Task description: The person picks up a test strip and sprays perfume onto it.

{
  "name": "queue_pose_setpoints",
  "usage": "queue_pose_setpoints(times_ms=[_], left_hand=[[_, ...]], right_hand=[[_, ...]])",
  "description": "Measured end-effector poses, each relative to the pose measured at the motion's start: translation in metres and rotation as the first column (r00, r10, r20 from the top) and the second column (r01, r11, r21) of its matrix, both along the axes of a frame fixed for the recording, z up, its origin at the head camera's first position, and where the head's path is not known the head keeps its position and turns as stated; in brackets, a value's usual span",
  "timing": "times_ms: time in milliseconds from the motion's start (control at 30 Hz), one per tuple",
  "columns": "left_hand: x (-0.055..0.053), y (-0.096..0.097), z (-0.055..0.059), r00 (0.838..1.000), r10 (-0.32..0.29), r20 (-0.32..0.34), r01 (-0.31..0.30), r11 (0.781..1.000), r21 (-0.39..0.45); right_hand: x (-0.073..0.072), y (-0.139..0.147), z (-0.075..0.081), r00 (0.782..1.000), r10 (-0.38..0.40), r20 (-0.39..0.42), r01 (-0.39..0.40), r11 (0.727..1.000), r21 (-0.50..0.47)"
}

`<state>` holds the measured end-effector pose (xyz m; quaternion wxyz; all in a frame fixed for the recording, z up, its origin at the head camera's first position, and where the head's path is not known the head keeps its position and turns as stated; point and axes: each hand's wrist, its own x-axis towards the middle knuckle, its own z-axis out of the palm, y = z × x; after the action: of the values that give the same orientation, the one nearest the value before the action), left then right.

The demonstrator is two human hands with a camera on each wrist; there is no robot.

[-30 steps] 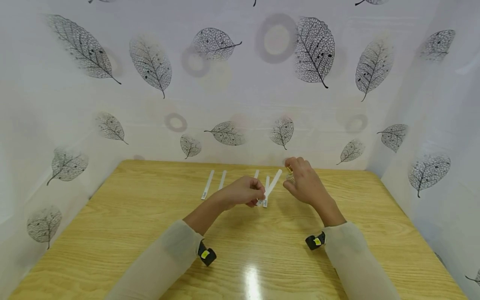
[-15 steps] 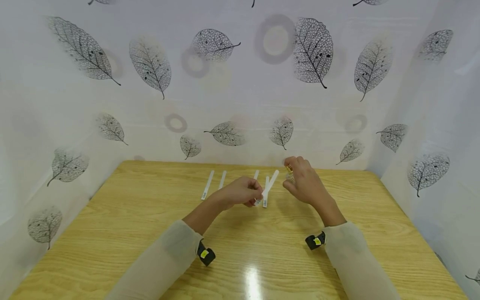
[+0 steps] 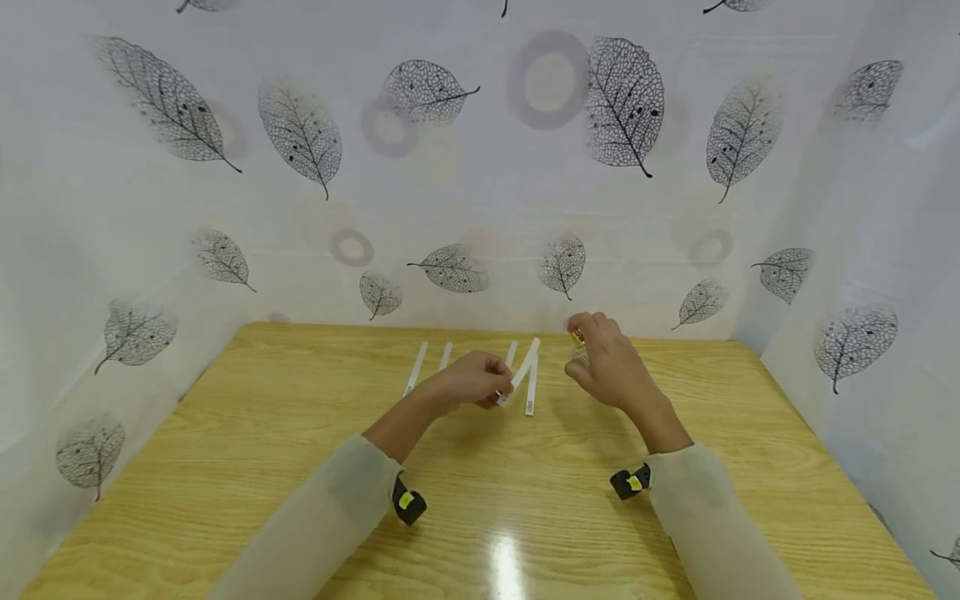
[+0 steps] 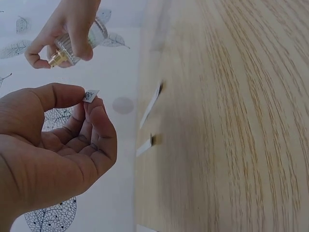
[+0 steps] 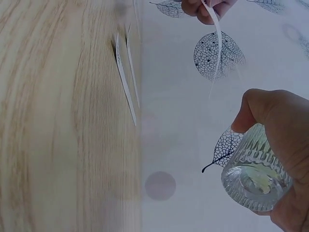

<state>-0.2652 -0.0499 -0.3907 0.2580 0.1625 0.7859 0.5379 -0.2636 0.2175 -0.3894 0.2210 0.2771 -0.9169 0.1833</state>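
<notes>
My left hand (image 3: 465,382) pinches a white paper test strip (image 3: 527,361) by its labelled end, between thumb and fingertip. Raised over the table, the strip slants up and away to the right; in the right wrist view its length curves slightly. My right hand (image 3: 609,362) grips a ribbed clear glass perfume bottle (image 5: 256,181). The bottle's gold spray top (image 4: 58,59) shows in the left wrist view, with a finger at it. A gap separates the bottle from the held strip. Liquid inside the bottle is hard to make out.
Several more white strips lie on the wooden table (image 3: 480,483) near its back edge: one strip (image 3: 531,396) beneath the held one, another strip (image 3: 417,367) farther left. A white curtain (image 3: 480,183) with leaf prints hangs behind and along both sides.
My left hand has drawn the strip a little to the left, away from the bottle. My right hand with the perfume bottle has stayed nearly still.
</notes>
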Motion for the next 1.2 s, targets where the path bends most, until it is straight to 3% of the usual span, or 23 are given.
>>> queue_pose_setpoints(times_ms=[333, 567, 967, 1200], left_hand=[[-0.013, -0.012, -0.011, 0.998, 0.063, 0.009, -0.063, 0.998, -0.024], [-0.025, -0.018, -0.022, 0.989, 0.147, 0.014, -0.146, 0.987, -0.062], [-0.039, -0.027, -0.035, 0.965, 0.255, -0.068, -0.263, 0.953, -0.15], [-0.042, -0.033, -0.037, 0.956, 0.263, -0.131, -0.287, 0.934, -0.215]], right_hand=[[0.001, 0.0, 0.001, 1.0, -0.007, 0.003, 0.007, 1.0, 0.003], [0.002, 0.0, 0.002, 1.0, 0.001, 0.001, -0.001, 1.0, 0.002], [0.003, -0.001, 0.002, 1.0, 0.001, -0.004, -0.001, 1.0, -0.004], [0.002, -0.002, 0.001, 1.0, 0.006, -0.007, -0.006, 1.0, -0.003]])
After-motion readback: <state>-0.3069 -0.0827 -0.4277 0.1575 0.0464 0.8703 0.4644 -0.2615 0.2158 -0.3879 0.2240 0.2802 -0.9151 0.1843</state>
